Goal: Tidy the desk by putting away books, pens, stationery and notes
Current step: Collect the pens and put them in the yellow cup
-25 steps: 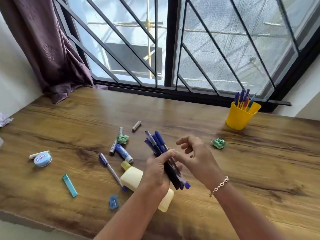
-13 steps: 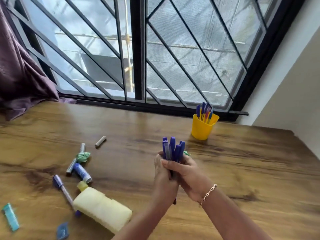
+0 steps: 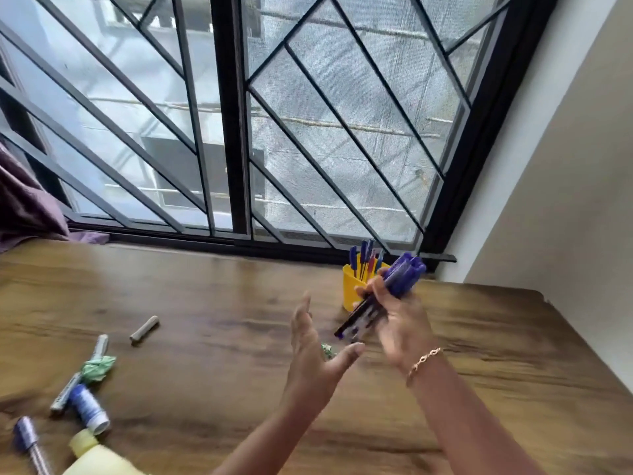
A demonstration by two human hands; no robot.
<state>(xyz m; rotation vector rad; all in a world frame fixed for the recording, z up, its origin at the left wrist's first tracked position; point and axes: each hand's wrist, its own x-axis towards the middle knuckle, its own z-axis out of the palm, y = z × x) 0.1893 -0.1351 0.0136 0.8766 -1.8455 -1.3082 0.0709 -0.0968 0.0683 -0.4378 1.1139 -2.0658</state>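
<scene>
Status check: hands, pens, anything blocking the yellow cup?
Right hand grips the pen bundle, close beside the yellow cup. Left hand open, holding nothing. Nothing visible blocking the cup.

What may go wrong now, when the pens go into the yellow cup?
1. The right hand alone grips the whole bundle of pens; the left hand is open and apart, so some may slip out.
2. The yellow cup already holds other pens, so a tilted bundle may jam or tip it.
</scene>
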